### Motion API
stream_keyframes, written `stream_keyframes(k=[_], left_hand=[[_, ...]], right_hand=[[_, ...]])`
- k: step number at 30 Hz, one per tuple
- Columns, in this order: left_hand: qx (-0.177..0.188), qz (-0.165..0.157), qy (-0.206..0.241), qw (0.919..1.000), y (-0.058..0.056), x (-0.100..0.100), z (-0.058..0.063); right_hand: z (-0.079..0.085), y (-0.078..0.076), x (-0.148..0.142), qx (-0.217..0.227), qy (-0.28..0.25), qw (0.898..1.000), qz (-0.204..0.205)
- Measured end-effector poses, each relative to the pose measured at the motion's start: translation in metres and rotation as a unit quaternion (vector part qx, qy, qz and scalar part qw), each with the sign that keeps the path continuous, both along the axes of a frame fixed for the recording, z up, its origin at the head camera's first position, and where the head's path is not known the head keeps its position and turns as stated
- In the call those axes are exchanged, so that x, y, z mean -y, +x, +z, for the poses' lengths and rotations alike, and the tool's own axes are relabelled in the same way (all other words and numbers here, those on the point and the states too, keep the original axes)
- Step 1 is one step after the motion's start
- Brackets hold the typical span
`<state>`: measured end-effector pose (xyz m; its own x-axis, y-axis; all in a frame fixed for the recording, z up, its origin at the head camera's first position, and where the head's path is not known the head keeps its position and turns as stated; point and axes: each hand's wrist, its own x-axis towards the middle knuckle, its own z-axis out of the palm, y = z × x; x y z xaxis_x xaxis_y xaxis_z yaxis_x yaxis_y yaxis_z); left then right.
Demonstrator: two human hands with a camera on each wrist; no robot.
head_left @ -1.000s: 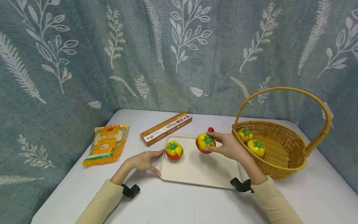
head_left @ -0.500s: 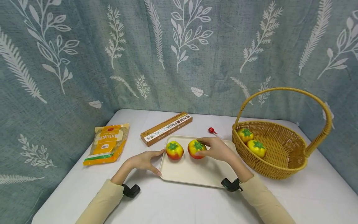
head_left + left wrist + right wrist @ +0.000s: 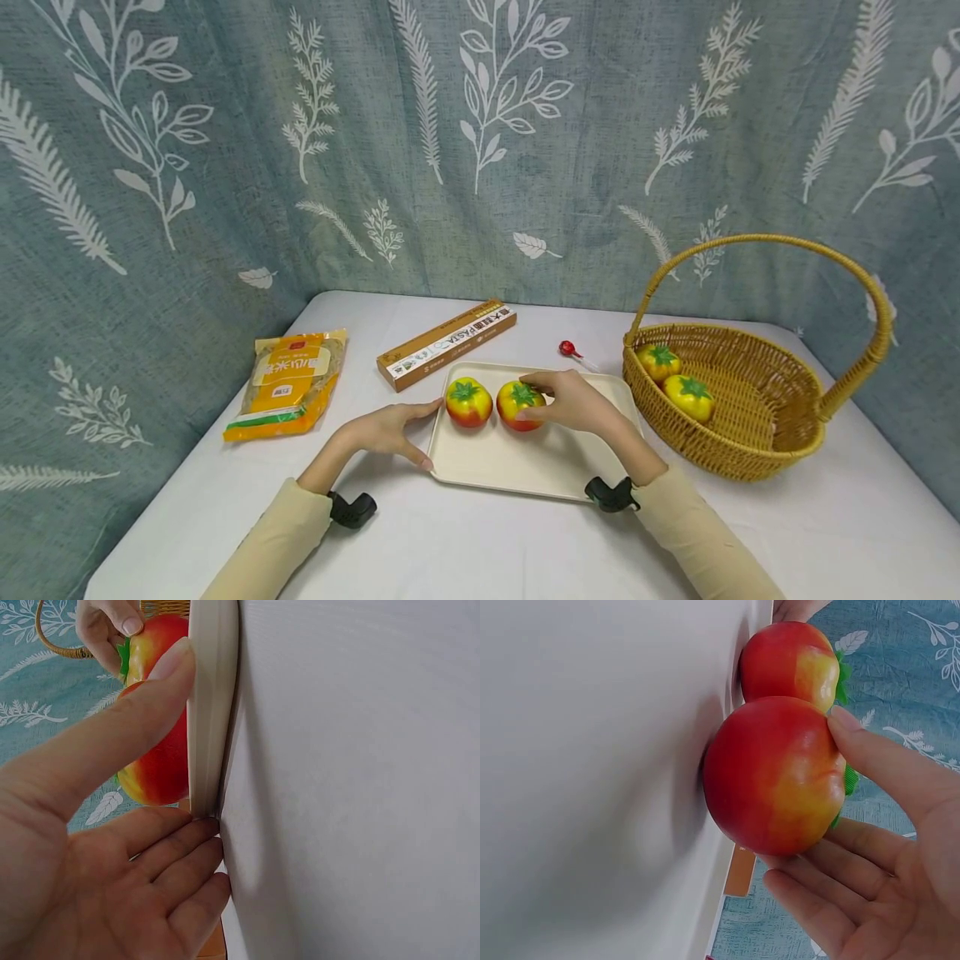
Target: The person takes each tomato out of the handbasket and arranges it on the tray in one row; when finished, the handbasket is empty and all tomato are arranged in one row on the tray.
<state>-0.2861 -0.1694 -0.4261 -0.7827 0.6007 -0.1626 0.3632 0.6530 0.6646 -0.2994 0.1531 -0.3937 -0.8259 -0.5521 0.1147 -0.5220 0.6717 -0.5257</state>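
In the head view, my left hand [image 3: 390, 434] spans the left edge of a cream tray [image 3: 517, 475]; its fingers and thumb touch the rim. In the left wrist view those fingers [image 3: 176, 851] look nearly straight. My right hand [image 3: 573, 402] holds a red-and-yellow tomato [image 3: 514, 402] with a green leafy top, low over the tray. The right wrist view has the thumb on the upper side of this tomato [image 3: 772, 780] and the fingers on the other side. Just left of it sits another tomato [image 3: 468, 403] on the tray, apart from my left hand.
A wicker basket [image 3: 750, 400] with a tall handle stands at the right, two tomatoes [image 3: 675, 385] inside. Behind the tray lie a pasta box [image 3: 446, 346] and a red lollipop [image 3: 567, 348]. An orange grain bag [image 3: 288, 383] lies at the left. A curtain [image 3: 480, 167] hangs behind.
My right hand has moved left and down with its tomato, from the tray's right half to beside the other tomato. My left hand has stayed at the tray's edge.
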Motion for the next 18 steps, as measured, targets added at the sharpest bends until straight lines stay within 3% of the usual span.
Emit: stream_keyframes(k=[18], left_hand=[[0.005, 0.005, 0.002, 1.0, 0.0018, -0.0011, 0.0023]], right_hand=[[-0.0017, -0.0003, 0.002, -0.007, -0.004, 1.0, 0.006]])
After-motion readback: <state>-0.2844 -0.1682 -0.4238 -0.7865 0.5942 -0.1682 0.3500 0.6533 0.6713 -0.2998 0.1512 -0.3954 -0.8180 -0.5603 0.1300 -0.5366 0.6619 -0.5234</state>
